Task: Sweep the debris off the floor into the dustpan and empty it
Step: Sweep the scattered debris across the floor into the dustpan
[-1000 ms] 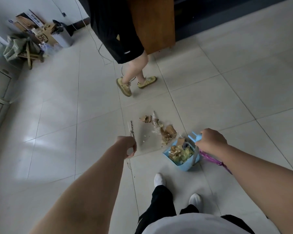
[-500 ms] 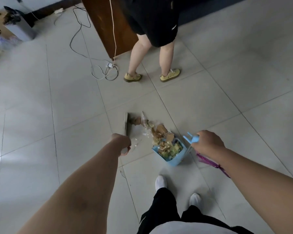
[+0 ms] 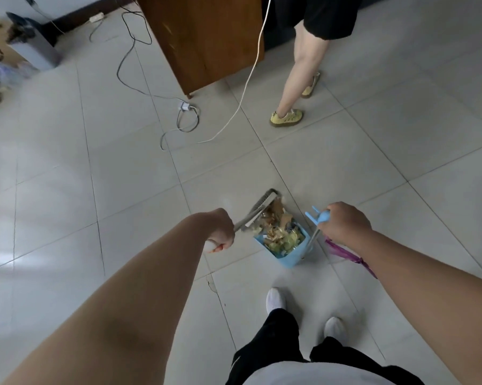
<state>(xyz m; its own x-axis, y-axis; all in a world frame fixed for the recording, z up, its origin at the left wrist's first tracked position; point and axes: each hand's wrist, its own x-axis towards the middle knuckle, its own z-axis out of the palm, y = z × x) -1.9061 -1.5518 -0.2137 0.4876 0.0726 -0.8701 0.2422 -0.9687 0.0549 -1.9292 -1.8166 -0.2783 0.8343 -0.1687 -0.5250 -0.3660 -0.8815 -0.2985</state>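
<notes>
Left hand [image 3: 220, 232] clenched round broom [image 3: 262, 207], now against debris [image 3: 278, 218] by dustpan [image 3: 289, 260], right hand [image 3: 345, 226] round its handle [image 3: 323, 217].

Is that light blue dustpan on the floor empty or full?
Full. The light blue plastic dustpan holds a heap of yellowish and brown scraps, piled up to its rim.

The person wears a pale shirt [image 3: 303, 376], black trousers [image 3: 273, 337] with a small white mark, and white footwear [image 3: 275, 300].
</notes>
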